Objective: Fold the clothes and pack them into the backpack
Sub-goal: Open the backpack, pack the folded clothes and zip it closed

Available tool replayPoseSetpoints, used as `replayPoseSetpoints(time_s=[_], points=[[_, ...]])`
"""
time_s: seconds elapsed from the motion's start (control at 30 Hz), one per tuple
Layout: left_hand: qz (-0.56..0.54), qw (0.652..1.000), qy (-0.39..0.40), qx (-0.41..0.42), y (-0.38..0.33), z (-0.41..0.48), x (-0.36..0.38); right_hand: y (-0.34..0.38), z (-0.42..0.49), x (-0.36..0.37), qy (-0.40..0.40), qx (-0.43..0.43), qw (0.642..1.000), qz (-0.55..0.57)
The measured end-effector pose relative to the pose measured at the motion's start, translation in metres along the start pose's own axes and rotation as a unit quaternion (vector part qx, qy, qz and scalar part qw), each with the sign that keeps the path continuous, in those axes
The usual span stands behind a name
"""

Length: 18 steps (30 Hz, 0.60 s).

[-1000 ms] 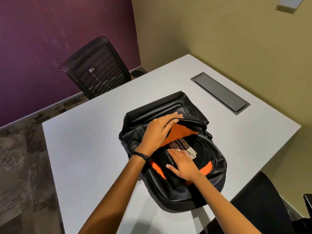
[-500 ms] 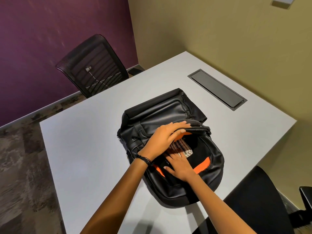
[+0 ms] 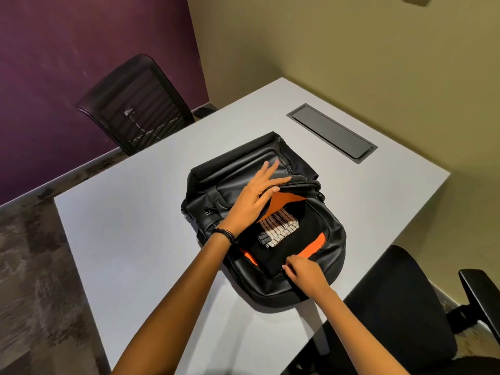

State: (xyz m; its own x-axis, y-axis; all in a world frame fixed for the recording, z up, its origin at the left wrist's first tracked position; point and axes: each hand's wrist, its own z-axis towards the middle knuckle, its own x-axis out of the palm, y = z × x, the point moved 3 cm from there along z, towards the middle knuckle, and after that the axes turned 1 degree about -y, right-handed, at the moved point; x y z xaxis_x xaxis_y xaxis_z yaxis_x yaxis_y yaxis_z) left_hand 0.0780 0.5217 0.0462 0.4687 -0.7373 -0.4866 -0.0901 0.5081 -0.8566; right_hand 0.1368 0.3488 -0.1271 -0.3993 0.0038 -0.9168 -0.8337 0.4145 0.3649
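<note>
Head view, hands first. Your left hand (image 3: 255,200) lies on the backpack's (image 3: 335,239) upper flap, fingers spread, thumb hooked under the flap edge and holding the mouth open. Your right hand (image 3: 304,274) sits at the near rim of the opening, fingers curled together on the edge; whether they pinch a zipper pull or only the fabric lip, I cannot tell.

Change since a second ago: your right hand was flat on the striped folded cloth (image 3: 278,228), pressing it down inside. It has now pulled back to the near rim, and the cloth lies uncovered. Your left hand has lifted the flap higher, so more orange lining (image 3: 286,203) shows.

Meaning for the task, as a judgement: the clothes look seated. The striped cloth rests on a black folded garment (image 3: 286,250), both inside the main compartment. No clothing is left on the table (image 3: 130,239). Packing reads as near done, with closing the bag the likely remaining step.

Hidden or unclear:
- Right fingertips are turned away from the camera, so the grip cannot be read.
- Black garment against black bag: its edges merge, so the number of pieces underneath is unknown.
- Zipper track and pull cannot be made out.
- Far side of the backpack is foreshortened; its straps are not visible.
- Chair (image 3: 392,315) at the near right is cut off by the frame.
</note>
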Motion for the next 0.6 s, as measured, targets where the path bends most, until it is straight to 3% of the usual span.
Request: replayPoseSetpoints(time_s=[0.17, 0.47, 0.6], points=[[0.003, 1.000, 0.000, -0.014, 0.004, 0.000, 0.004, 0.003, -0.009, -0.002, 0.000, 0.022, 1.000, 0.013], [0.015, 0.999, 0.012, -0.028, 0.002, -0.007, 0.010, 0.017, -0.009, -0.003, 0.024, -0.046, 0.983, -0.175], [0.018, 0.998, 0.050, -0.032, 0.004, -0.015, 0.017, 0.020, -0.010, -0.015, 0.036, -0.053, 0.983, -0.171]])
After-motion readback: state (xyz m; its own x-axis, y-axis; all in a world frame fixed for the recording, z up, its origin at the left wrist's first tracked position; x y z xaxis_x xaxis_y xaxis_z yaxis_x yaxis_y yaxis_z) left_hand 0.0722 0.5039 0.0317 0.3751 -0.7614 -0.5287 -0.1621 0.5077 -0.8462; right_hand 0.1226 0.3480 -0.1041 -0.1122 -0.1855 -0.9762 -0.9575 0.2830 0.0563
